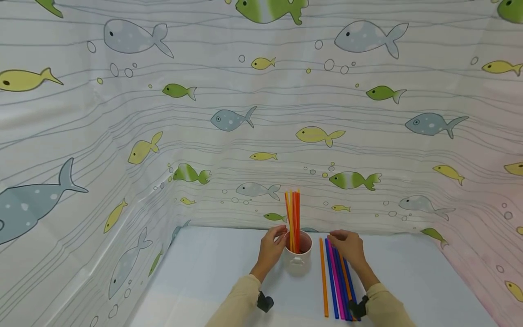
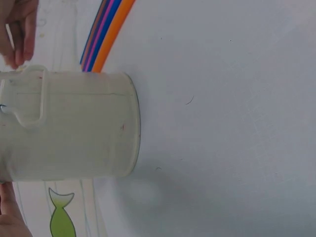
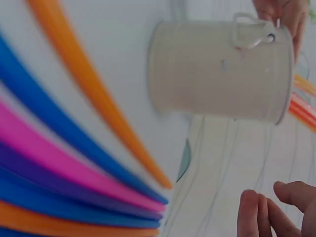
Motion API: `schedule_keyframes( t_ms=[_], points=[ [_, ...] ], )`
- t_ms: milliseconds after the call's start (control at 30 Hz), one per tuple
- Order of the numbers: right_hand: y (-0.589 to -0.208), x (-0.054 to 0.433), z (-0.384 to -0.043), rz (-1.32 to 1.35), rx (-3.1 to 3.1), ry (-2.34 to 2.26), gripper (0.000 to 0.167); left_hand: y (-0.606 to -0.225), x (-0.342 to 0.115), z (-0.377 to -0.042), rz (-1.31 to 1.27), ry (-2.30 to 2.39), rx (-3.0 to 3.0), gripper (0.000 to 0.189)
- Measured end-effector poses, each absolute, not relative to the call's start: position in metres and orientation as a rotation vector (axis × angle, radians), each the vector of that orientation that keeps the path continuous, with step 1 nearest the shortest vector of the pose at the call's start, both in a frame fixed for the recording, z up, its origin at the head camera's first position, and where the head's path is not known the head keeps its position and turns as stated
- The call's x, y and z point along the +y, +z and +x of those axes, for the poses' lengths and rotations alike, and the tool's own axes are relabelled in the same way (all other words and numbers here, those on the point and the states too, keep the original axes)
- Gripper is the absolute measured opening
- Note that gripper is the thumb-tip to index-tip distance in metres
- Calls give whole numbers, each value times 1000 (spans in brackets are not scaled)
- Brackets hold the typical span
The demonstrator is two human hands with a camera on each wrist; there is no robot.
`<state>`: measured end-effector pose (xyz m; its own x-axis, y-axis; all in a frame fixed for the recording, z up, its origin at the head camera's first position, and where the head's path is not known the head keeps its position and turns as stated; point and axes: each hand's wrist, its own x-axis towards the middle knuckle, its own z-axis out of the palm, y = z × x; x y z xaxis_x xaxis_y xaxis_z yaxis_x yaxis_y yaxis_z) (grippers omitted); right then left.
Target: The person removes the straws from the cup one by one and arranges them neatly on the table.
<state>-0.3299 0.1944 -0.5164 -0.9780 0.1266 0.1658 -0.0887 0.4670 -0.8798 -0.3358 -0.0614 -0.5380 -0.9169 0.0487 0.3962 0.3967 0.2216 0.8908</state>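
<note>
A small white bucket with a wire clasp on its side stands upright on the table. Orange, red and yellow straws stick up out of it. My left hand holds the bucket's left side by the rim, some of its fingers hidden behind the wall. To the right, several long straws in orange, blue, pink and purple lie side by side. Above their far ends is my right hand; in the right wrist view its thumb and loosely bent fingers are apart, with nothing between them.
A pale table carries everything. Fish-patterned sheeting rises behind it and at both sides. One orange straw lies a little apart from the others, nearest the bucket.
</note>
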Motion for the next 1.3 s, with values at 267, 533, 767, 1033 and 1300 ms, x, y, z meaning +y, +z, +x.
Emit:
schedule_keyframes(
  t_ms=[267, 533, 767, 1033, 1300],
  points=[
    [-497, 157, -339, 106, -2414, 1650, 24, -536, -60, -331, -399, -1748, -2235, 35],
    [-488, 128, -349, 142, -2426, 1597, 27, -537, -60, -332, -375, -1753, -2239, 35],
    [-493, 117, -357, 109, -2440, 1560, 28, -537, -59, -333, -375, -1752, -2234, 35],
    [-496, 109, -363, 113, -2454, 1543, 28, -537, -61, -335, -372, -1755, -2219, 34],
    [-496, 104, -365, 100, -2453, 1549, 26, -536, -60, -334, -379, -1750, -2221, 35]
  ],
)
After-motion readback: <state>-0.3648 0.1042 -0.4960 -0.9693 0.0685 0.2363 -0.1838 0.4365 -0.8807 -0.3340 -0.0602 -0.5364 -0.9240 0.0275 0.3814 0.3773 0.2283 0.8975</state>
